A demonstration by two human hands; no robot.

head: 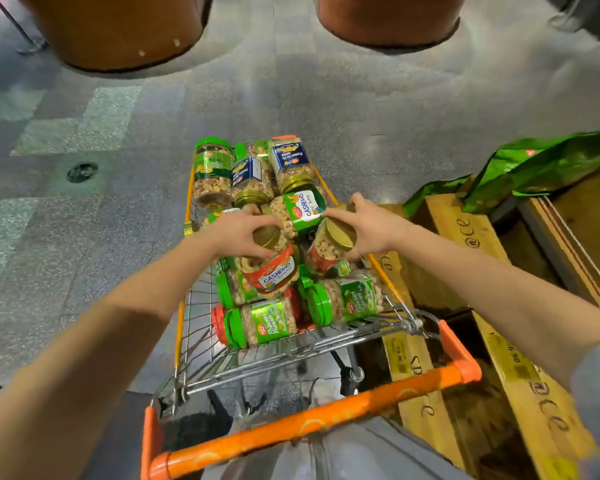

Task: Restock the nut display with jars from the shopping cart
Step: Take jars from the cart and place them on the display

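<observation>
A wire shopping cart (291, 355) with an orange plastic handle is heaped with clear plastic nut jars lying on their sides. The left hand (238, 233) is curled around the gold metal lid of a red-labelled cashew jar (274, 271), whose long axis tilts lid-up in the cart's middle. The right hand (368, 230) is closed on a second gold-lidded jar (329, 244) just beside it, its lower end buried among the others. Wooden crates (465, 230) to the right of the cart are cut off at the frame edge.

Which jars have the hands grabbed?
The two red-labelled cashew jars with gold lids: the left hand holds one, the right hand the other. The remaining jars lie untouched in the cart.
</observation>
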